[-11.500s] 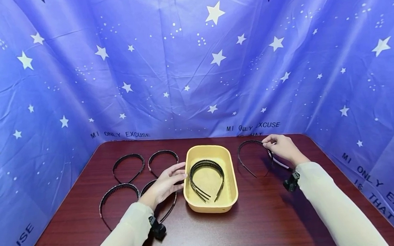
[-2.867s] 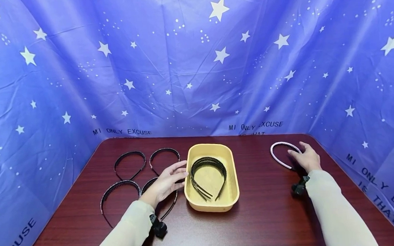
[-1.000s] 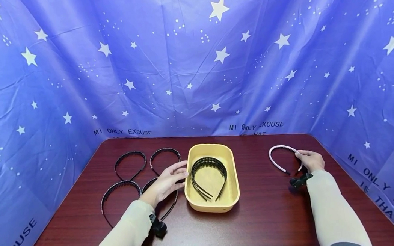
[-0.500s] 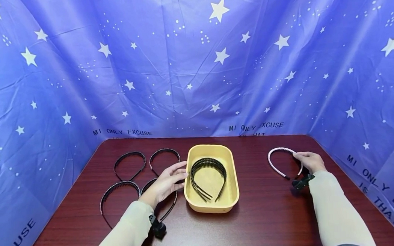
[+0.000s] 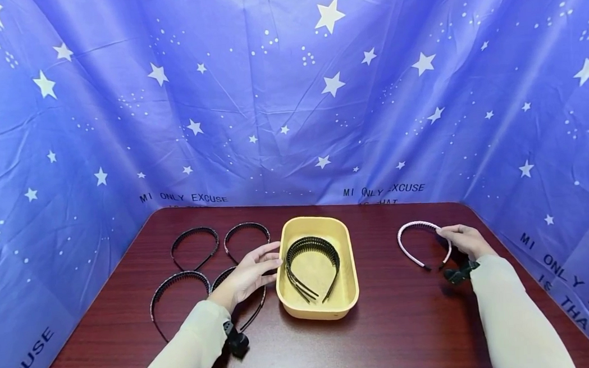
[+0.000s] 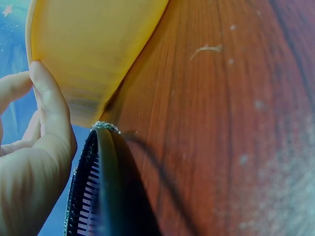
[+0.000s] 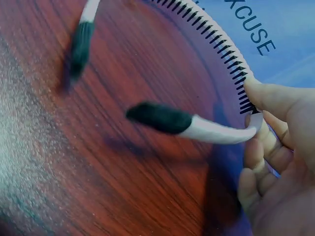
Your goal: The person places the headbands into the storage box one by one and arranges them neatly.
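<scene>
In the head view my right hand pinches a pale pink headband by its right side, between thumb and fingers. Black comb teeth line the band's inner side, and its tips are black in the right wrist view. The headband seems raised off the table, its shadow lying apart from it. My left hand rests its fingers against the left side of a yellow box. Inside the box lie several nested black headbands. Beneath the left hand, a black headband is partly hidden.
More black toothed headbands lie on the left of the dark red wooden table, among them a back one and a nearer one. A blue star-printed curtain stands behind and on both sides.
The black headband formerly in my right hand is gone from the right side, and the box's stack looks thicker. My right hand has since gripped and lifted the pale headband, shifting it slightly left.
</scene>
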`<state>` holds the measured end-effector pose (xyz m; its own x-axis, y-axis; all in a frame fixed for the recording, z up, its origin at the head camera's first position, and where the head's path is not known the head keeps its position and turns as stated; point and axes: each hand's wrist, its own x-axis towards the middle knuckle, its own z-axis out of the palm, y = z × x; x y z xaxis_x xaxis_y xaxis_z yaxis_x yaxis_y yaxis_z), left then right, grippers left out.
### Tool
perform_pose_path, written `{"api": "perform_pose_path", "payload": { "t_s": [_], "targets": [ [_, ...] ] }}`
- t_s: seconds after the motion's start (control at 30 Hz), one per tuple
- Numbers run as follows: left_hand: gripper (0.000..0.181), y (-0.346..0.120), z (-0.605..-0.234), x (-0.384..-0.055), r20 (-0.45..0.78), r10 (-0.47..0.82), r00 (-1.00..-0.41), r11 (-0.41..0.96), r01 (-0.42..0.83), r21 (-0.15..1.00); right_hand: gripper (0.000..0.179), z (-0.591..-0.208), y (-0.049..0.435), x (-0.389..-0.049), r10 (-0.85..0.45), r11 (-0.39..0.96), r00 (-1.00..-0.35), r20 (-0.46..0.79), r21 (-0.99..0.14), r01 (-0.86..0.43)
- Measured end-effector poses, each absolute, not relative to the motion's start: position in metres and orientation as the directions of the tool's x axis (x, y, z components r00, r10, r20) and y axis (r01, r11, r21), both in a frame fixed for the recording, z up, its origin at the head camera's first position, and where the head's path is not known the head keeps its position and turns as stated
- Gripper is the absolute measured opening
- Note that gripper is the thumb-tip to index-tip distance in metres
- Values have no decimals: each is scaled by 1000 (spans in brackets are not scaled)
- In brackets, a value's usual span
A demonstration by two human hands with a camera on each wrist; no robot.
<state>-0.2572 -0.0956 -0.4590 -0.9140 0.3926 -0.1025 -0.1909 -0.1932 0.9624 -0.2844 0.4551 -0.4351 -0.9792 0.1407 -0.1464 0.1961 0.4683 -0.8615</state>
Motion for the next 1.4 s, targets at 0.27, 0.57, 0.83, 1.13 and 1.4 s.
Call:
{"api": "perform_pose_path", "payload": {
  "t_s": [0.27,0.57,0.83,1.13,1.4],
  "targets": [
    [59,-96,-460,-257,-107,397,-912,-195,-197,961,15,-436,453,-284,79,445,-983,-167,-876,184],
    [59,-95,-459,-258,-99,397,-912,-189,-187,964,25,-430,447,-287,4,450,-994,-109,-887,99],
    [60,-96,-459,-257,-104,394,-913,-194,-193,962,49,-418,436,-289,-82,486,-995,-62,-874,15],
    [60,-95,-458,-258,-101,391,-915,-197,-191,962,34,-407,418,-289,-194,483,-981,24,-868,-116],
    [60,-95,-459,-257,-106,390,-915,-203,-197,959,39,-404,403,-292,-212,552,-974,81,-812,-188]
  ]
}}
